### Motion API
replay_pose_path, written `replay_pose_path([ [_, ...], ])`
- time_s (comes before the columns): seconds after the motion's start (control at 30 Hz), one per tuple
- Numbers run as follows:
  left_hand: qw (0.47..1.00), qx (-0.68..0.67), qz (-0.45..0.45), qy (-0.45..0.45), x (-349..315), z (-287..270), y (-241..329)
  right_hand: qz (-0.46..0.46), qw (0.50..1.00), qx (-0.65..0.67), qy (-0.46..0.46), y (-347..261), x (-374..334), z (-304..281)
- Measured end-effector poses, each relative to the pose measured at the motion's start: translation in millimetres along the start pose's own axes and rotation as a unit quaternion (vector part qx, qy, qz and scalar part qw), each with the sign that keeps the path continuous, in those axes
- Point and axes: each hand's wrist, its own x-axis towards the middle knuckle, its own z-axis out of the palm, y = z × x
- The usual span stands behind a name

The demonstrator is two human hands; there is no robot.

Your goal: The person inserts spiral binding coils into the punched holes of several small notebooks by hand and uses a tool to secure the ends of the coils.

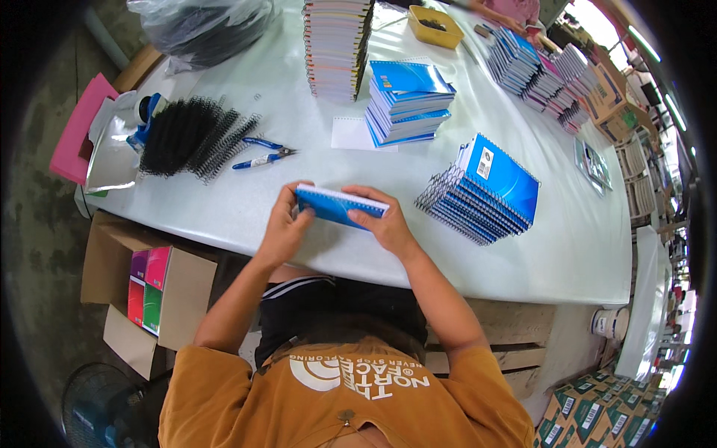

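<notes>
Between my left hand (286, 225) and my right hand (388, 224) is a blue-covered notebook (328, 207), gripped at both ends near the table's front edge. It stands tilted, with a white row along its upper edge; whether a coil is in it I cannot tell. Beyond my left hand lie blue-handled cutting pliers (267, 142) and a blue-and-white pen-like tool (255, 161). Left of those is a heap of black spiral coils (179, 138). To the right of my right hand, a stack of coil-bound blue notebooks (497, 183) leans.
Farther back stand another pile of blue notebooks (409, 112), a tall notebook stack (336, 56) and a yellow tub (435, 28). More stacks (515, 63) sit at far right near another person (511, 11). An open carton (187, 287) with colourful books is at lower left.
</notes>
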Motion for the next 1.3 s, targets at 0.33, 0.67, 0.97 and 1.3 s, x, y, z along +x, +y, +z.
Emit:
replay_pose_path([
  [0.33,0.82,0.53,0.149,0.156,68,-75,12,-0.039,0.992,-0.121,-0.004,12,-5,-3],
  [0.67,0.709,0.661,0.058,0.238,100,-124,-10,-0.075,0.992,-0.104,-0.011,1,-9,0],
  [0.97,0.929,0.347,0.104,0.072,73,-98,51,-0.063,0.993,-0.098,0.027,3,-7,-1],
  [1.3,0.969,0.209,-0.016,-0.131,30,-56,47,-0.033,0.991,-0.107,0.075,1,-2,-8],
])
